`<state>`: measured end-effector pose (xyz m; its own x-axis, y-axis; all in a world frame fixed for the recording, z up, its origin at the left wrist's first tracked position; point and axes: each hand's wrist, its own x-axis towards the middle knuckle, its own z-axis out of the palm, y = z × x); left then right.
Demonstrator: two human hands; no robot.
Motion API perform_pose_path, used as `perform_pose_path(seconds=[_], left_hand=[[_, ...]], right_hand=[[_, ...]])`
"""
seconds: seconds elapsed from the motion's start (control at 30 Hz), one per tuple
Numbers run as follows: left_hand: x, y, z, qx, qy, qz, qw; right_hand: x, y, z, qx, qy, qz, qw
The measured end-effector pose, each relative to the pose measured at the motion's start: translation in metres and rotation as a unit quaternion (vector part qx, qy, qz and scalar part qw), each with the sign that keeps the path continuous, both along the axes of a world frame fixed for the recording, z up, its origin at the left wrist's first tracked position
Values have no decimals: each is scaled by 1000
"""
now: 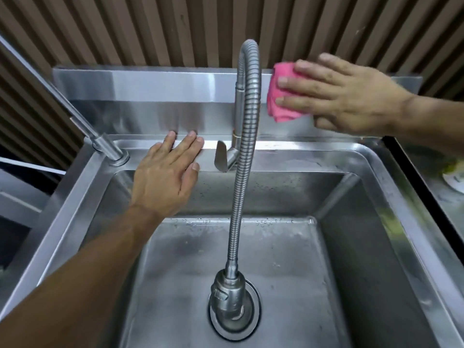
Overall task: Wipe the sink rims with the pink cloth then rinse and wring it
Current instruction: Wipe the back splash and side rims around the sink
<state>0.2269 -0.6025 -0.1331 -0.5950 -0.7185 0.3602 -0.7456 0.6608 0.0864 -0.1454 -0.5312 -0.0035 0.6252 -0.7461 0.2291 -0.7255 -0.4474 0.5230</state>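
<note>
While flat-pressed by right hand (351,96), pink cloth (278,96) upright.

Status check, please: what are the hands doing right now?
Right hand presses pink cloth flat on backsplash. Left hand rests open on rear rim. Faucet hose close beside cloth.

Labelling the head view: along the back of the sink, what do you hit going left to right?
Slanted steel tube → left hand, flat on the back rim → faucet lever → flexible faucet hose → pink cloth → right hand, pressing the cloth on the backsplash.
</note>
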Motion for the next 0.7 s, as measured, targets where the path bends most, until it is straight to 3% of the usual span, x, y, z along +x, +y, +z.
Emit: perform_pose_path(seconds=[0.03, 0.1, 0.2, 0.27, 0.4, 0.47, 0.63, 0.67, 0.7], left_hand=[[-1, 1, 0, 2, -1, 0, 1000], [-1, 1, 1, 5, -6, 0, 1000], [0, 2, 2, 8, -6, 3, 1000], [1, 2, 3, 7, -6, -1, 1000], [1, 2, 5, 7, 2, -12, 1000], [1, 1, 5, 1, -3, -13, 1000], [1, -3, 1, 7, -10, -10, 1000], [1, -4, 0, 10, -14, -8, 1000], [1, -4, 0, 13, -17, -7, 1000]], right_hand=[[1, -7, -3, -48, -12, -25, 998], [28, -17, -15, -100, -120, -99, 983], [108, -18, -55, -123, -317, -165, 926], [139, -20, -74, -115, -347, -158, 917], [117, -16, -79, -147, -329, -182, 915], [99, -6, -83, -187, -408, -240, 861], [77, -7, -70, -296, -638, -349, 619], [90, -14, -67, -293, -656, -354, 599], [107, -20, -66, -280, -653, -349, 611]])
